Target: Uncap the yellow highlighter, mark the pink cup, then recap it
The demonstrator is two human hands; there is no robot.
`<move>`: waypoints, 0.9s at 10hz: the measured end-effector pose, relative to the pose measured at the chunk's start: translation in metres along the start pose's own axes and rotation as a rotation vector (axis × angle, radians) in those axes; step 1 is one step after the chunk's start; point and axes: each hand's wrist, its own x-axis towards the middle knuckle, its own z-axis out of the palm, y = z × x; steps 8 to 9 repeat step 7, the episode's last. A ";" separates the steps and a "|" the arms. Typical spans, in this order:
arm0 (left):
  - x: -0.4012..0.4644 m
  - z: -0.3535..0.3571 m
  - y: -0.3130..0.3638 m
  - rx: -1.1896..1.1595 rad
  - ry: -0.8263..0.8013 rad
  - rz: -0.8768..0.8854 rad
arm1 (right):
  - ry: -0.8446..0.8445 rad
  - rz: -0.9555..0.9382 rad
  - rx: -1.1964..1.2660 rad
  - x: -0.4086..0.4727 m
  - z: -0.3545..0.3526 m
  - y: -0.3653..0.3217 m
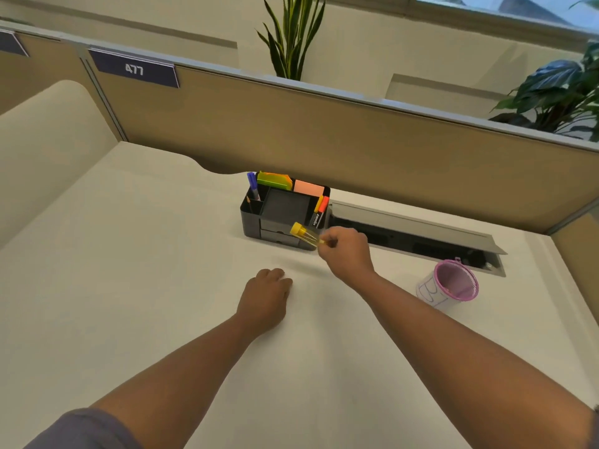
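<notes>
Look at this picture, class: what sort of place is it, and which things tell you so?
Probably an office cubicle. A partition with a numbered sign backs the desk, and an organiser holds pens and sticky notes.

Office cubicle with a white desk

A tan fabric partition [324, 131] with a grey metal top rail backs the white desk [146, 270]; a dark blue plate numbered 477 [134, 69] hangs on it, leafy green plants [291, 37] rise behind, and a daylit window [505, 4] sits top right.
</notes>
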 end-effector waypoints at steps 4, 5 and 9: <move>0.037 0.013 -0.032 0.102 0.091 0.081 | -0.006 -0.220 -0.172 0.080 0.043 -0.028; 0.038 0.016 -0.033 0.092 0.125 0.074 | -0.004 -0.247 -0.179 0.083 0.045 -0.026; 0.039 0.023 -0.034 0.088 0.239 0.089 | 0.003 -0.199 -0.122 0.082 0.047 -0.024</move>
